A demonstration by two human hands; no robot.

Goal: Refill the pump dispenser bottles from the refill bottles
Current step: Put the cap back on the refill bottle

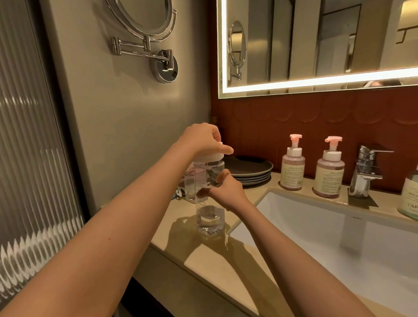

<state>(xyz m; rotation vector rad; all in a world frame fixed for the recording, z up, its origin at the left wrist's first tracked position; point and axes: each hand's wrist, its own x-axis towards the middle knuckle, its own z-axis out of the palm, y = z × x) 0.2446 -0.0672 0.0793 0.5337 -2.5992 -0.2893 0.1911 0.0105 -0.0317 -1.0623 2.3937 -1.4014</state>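
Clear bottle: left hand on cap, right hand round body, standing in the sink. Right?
No. In the head view, the clear bottle stands on the counter left of the sink, not in it. The rest is correct: left hand on the cap, right hand round the body.

1. A plain beige wall (121, 109) stands on the left, carrying a round chrome swivel mirror (146, 11) on a folding arm.
2. At the far left is a ribbed glass panel (25, 141), streaked with reflected light.
3. The back wall is rust-red tile (296, 112) with an embossed scallop pattern.
4. Above it hangs a large rectangular mirror (329, 35) with a lit band along its left and lower edges (the brightest light in view).
5. A glossy beige stone surface (206, 260) holds a white sink (300, 216).
6. A chrome faucet (365, 172) stands behind the sink.
7. Dark stacked plates (253, 168) sit in the corner.
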